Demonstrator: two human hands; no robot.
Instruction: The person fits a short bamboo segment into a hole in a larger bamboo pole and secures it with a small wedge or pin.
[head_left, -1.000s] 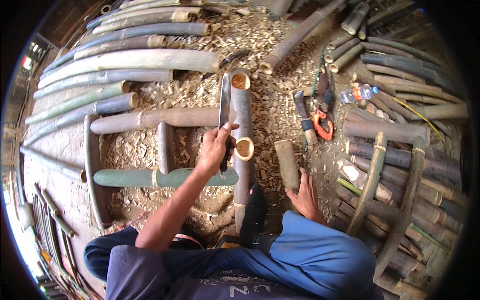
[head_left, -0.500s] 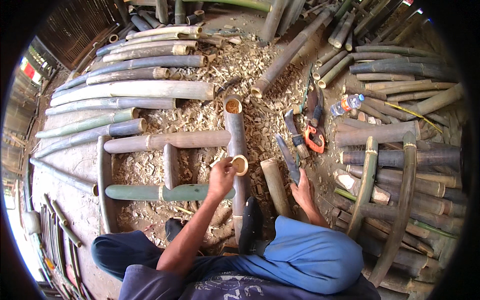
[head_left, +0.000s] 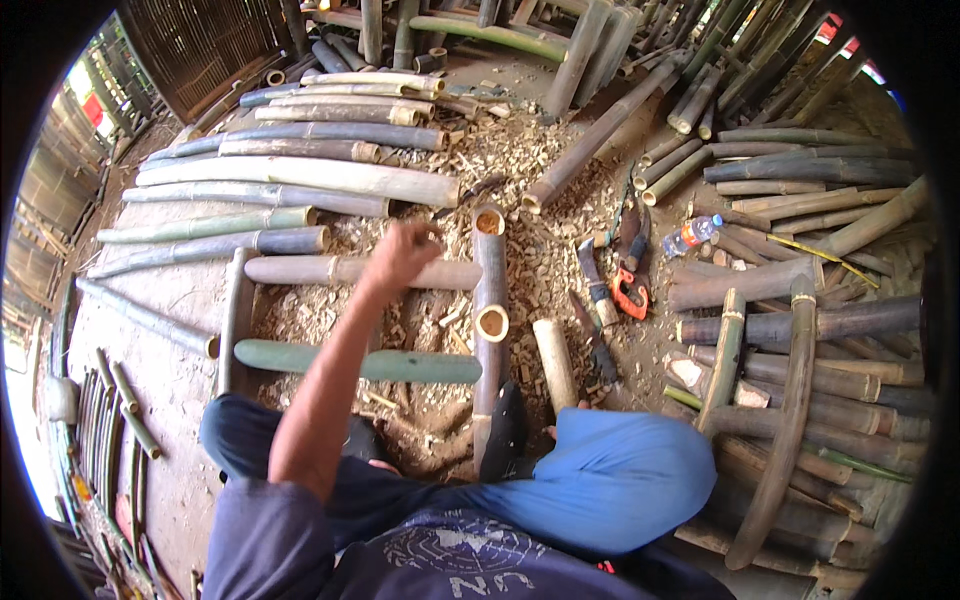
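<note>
My left hand (head_left: 403, 256) is raised over a bamboo frame, its fingers loosely bent and apart with nothing visible in them. Below it runs the brown bamboo rail (head_left: 420, 274); a green bamboo rail (head_left: 420, 367) lies nearer. Both meet a thick bamboo post (head_left: 490, 290), which has a round cut hole (head_left: 491, 323) and an open far end. Only a bit of my right hand (head_left: 553, 432) seems to show beside my right knee, close to the near end of a short bamboo piece (head_left: 554, 360). A knife (head_left: 598, 350) lies on the ground to its right.
Wood chips (head_left: 540, 260) cover the ground. A curved blade (head_left: 593, 272), an orange-handled saw (head_left: 630, 295) and a water bottle (head_left: 692, 236) lie to the right. Bamboo poles (head_left: 300, 177) lie in rows at the left; more bamboo is stacked (head_left: 800, 330) at the right.
My left hand has lifted off the post's hole and moved up and left. My right hand has let go of the knife and drawn back toward my knee. The view has shifted.
</note>
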